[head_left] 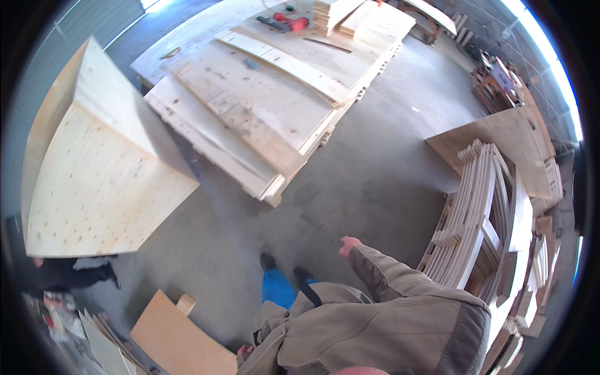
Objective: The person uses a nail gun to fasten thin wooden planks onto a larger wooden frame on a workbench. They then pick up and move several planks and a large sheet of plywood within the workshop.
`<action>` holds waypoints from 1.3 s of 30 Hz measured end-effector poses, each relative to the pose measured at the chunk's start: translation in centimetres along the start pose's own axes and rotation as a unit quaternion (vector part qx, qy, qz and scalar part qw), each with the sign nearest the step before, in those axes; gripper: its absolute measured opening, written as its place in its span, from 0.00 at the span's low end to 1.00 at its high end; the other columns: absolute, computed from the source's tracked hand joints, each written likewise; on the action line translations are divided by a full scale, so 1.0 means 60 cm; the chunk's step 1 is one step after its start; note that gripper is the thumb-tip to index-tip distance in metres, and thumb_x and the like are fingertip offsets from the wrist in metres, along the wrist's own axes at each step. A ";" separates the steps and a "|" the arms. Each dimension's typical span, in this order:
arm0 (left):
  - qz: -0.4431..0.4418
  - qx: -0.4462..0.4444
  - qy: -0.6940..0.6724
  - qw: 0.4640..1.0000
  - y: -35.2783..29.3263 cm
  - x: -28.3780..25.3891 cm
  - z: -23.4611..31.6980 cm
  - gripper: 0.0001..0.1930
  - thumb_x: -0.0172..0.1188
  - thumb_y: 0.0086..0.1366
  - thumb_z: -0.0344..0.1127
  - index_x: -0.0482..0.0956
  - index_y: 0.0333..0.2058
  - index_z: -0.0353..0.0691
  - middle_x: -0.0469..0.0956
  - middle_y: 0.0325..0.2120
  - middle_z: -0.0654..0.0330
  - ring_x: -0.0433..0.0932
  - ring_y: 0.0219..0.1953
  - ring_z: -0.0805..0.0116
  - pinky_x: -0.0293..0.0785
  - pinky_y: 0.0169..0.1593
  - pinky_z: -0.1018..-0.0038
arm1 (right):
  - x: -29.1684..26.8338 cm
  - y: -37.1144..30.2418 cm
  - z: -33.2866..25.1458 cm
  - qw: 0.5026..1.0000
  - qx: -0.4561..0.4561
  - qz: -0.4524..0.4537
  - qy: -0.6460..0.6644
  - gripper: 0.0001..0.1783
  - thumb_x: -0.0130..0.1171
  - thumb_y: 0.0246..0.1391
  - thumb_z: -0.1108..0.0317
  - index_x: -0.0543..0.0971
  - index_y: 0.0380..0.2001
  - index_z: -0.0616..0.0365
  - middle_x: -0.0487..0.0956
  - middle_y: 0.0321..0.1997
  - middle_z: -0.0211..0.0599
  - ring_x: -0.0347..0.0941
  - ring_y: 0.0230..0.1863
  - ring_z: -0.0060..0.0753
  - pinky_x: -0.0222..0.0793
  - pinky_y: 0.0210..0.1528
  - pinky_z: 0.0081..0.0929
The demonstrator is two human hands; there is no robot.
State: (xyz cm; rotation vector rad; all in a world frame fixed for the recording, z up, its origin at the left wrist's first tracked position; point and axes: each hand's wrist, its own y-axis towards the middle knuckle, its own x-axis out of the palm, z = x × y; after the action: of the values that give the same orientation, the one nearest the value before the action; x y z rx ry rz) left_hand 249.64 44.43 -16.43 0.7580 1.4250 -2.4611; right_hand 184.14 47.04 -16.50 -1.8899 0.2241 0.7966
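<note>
My right hand [349, 245] hangs over the concrete floor at the end of a brown sleeve, its fingers curled in with nothing visible in them. My left hand [245, 351] shows only as a sliver beside the jacket at the lower edge; its fingers are mostly hidden. Neither hand touches any of the wood. Ahead stands a wide, low stack of wooden panels [262, 106], with a long pale board [281, 65] lying across it. On its far part rest a red and dark power tool [290, 23] and a pile of short boards [331, 15].
A large plywood box [106, 181] is at the left, with a person in dark clothes [69, 275] partly hidden behind it. Stacked slatted wooden frames [459, 219] and a plywood sheet [500, 147] stand at the right. A brown panel [178, 334] leans at the lower left.
</note>
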 end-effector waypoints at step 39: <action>-0.303 0.565 0.223 0.735 -0.516 1.404 1.174 0.41 0.76 0.56 0.38 0.67 0.66 0.35 0.73 0.58 0.45 0.77 0.57 0.52 0.77 0.58 0.57 | -0.850 0.540 0.624 0.864 0.162 0.216 0.425 0.39 0.66 0.47 0.66 0.72 0.65 0.69 0.86 0.44 0.45 0.83 0.43 0.32 0.78 0.50 0.30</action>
State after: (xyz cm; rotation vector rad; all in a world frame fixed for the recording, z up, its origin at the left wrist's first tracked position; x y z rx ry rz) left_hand 142.07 7.27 -8.65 1.2683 -0.0721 -3.8278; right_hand 113.52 54.95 -18.67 -1.7638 1.2868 0.1179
